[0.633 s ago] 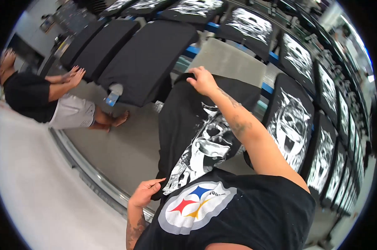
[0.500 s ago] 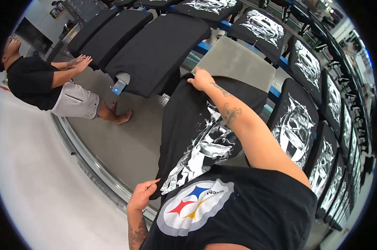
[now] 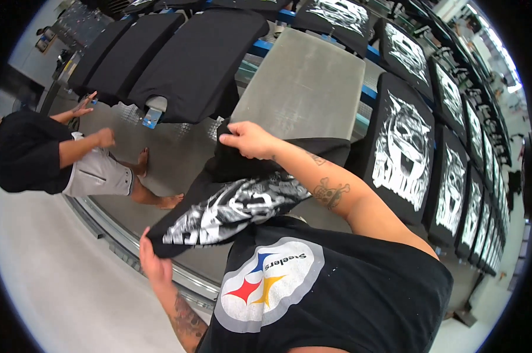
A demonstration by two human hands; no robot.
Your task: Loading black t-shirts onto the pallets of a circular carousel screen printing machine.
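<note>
A black T-shirt [image 3: 242, 203] with a black-and-white print stretches between my hands, partly off a grey flat printing board [image 3: 304, 79]. My right hand [image 3: 251, 140] is closed on bunched black cloth near the board's left side, by its near end. At the lower left my left hand [image 3: 155, 262] pinches the opposite edge of the shirt, its fingers partly hidden and a little blurred. The printed part sags and folds in front of my body. Some cloth still wraps the near end of the board.
Plain black shirts [image 3: 198, 62] cover boards to the left. Printed shirts [image 3: 402, 147] lie on boards curving away to the right. A co-worker [image 3: 33, 150] in a black top and light shorts stands at the left. A metal floor rail [image 3: 189, 279] runs behind my left hand.
The shirt has slid toward me, baring much more of the board. My left hand has swung left with its edge; my right hand has come nearer. The co-worker's hands have parted.
</note>
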